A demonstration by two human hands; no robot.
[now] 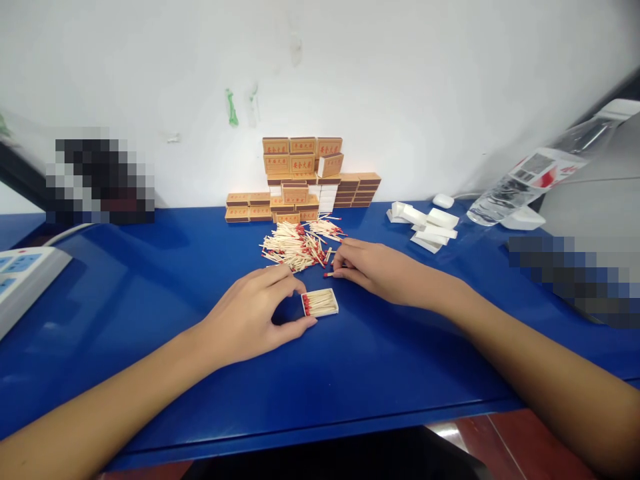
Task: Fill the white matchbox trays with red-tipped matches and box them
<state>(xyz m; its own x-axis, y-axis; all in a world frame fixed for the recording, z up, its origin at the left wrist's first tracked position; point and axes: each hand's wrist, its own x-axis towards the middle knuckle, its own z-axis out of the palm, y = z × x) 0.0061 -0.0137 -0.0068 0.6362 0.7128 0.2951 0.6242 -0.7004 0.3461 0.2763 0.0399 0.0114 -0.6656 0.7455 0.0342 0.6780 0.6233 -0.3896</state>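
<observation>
A small white matchbox tray (320, 303) filled with red-tipped matches lies on the blue table (150, 280). My left hand (255, 313) curls round the tray's left end, thumb and forefinger touching it. My right hand (373, 267) rests just behind and to the right, its fingers pinched on a single match (329, 274). Behind both hands lies a loose pile of matches (300, 245).
Stacked brown matchboxes (303, 177) stand against the white wall. Several empty white trays (425, 225) lie at the right, beside a lying plastic bottle (530, 179). A white power strip (20, 273) sits at the left edge. The table's front edge is close to me.
</observation>
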